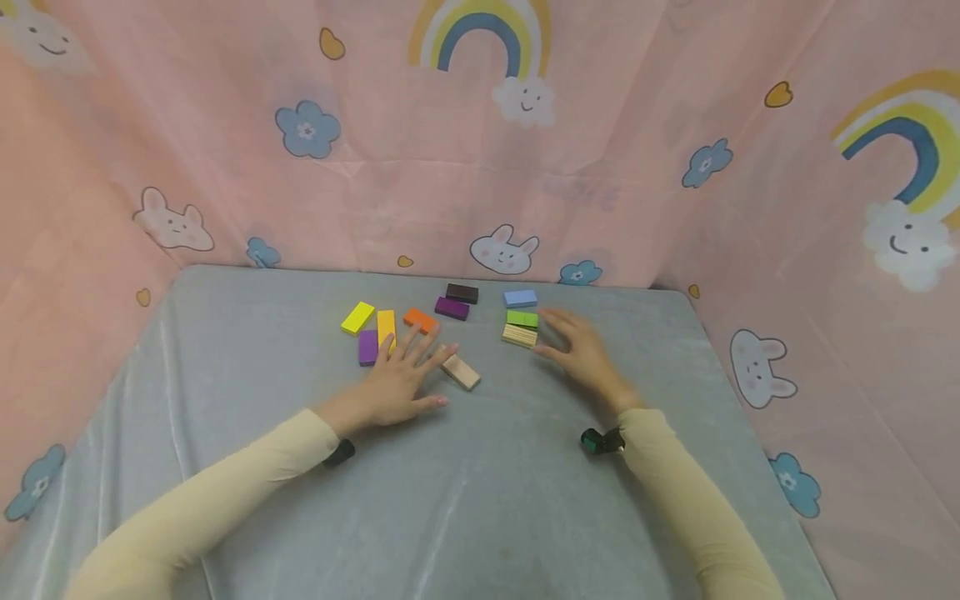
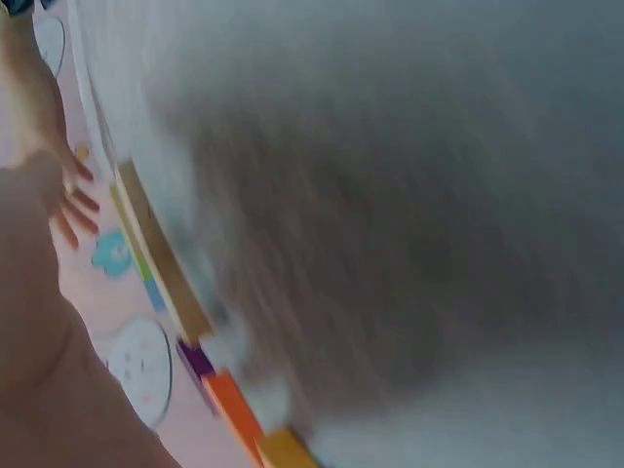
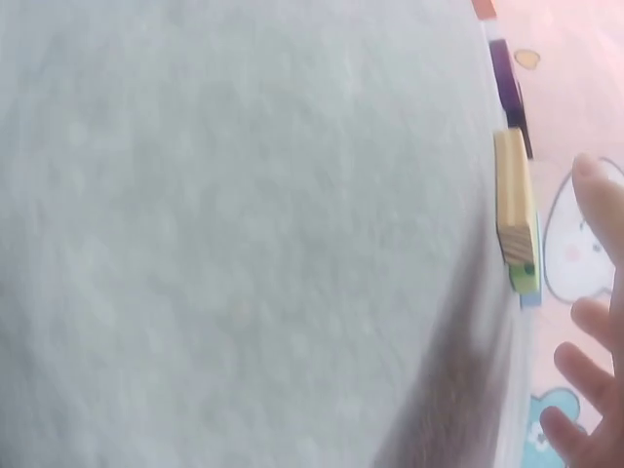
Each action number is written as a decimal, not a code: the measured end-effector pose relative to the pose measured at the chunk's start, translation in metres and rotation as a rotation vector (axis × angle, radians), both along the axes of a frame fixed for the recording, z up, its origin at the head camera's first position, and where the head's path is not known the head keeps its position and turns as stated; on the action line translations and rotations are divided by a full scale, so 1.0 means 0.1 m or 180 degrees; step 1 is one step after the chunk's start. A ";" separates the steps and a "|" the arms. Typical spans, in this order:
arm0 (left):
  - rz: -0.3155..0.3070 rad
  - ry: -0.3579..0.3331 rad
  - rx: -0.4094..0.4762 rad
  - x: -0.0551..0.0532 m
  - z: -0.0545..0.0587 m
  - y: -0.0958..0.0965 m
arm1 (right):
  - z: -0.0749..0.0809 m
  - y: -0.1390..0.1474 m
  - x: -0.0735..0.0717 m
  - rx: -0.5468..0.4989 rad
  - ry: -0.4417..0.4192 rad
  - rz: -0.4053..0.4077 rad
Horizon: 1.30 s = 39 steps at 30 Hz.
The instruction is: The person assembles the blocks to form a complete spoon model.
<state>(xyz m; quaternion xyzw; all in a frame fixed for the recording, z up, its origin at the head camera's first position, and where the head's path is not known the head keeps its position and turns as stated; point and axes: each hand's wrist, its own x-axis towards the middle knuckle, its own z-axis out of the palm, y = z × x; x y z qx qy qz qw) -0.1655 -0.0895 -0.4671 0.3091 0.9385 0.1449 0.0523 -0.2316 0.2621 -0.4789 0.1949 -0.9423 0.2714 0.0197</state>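
My left hand point(image 1: 392, 390) is spread with straight fingers just over the near side of some coloured wooden blocks. Its fingertips overlap an amber block point(image 1: 386, 323) and the end of a plain wooden block point(image 1: 462, 374) in the head view. A purple block point(image 1: 367, 348) lies left of those fingers, an orange block point(image 1: 420, 320) beyond them. To the right, my right hand point(image 1: 588, 358) has its fingers loosely extended, thumb and fingertips beside a striped wooden block point(image 1: 519, 336) and a green block point(image 1: 522, 318). Nothing shows in either hand.
A yellow block point(image 1: 358, 317) lies at the left of the group. Towards the back are a dark purple block point(image 1: 452, 309), a dark brown block point(image 1: 462, 293) and a light blue block point(image 1: 520, 298). Grey cloth point(image 1: 480, 500) covers the table, and a printed pink curtain point(image 1: 375, 208) hangs behind.
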 end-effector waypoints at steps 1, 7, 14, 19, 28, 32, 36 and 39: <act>0.0036 -0.0027 0.0035 0.02 -0.01 0.03 | -0.01 -0.02 0.01 -0.0045 0.0007 -0.0006; 0.0263 -0.0244 0.0346 0.11 -0.05 0.22 | -0.05 -0.08 0.01 -0.0163 -0.0016 -0.0177; 0.0566 -0.0564 0.0452 0.14 -0.13 0.39 | -0.11 -0.12 -0.02 -0.0276 0.0040 -0.0247; 0.0823 -0.0584 0.0639 0.14 -0.21 0.50 | -0.14 -0.17 -0.03 -0.0306 0.0041 -0.0342; 0.1160 -0.0525 0.0895 0.12 -0.27 0.65 | -0.17 -0.23 -0.03 -0.0363 0.0097 -0.0420; 0.1238 -0.0457 0.0946 0.11 -0.27 0.68 | -0.17 -0.23 -0.04 -0.0360 0.0067 -0.0429; 0.1261 -0.0397 0.0998 0.10 -0.27 0.69 | -0.17 -0.23 -0.05 -0.0347 0.0039 -0.0444; 0.1257 -0.0397 0.1021 0.09 -0.28 0.69 | -0.18 -0.23 -0.06 -0.0343 0.0045 -0.0452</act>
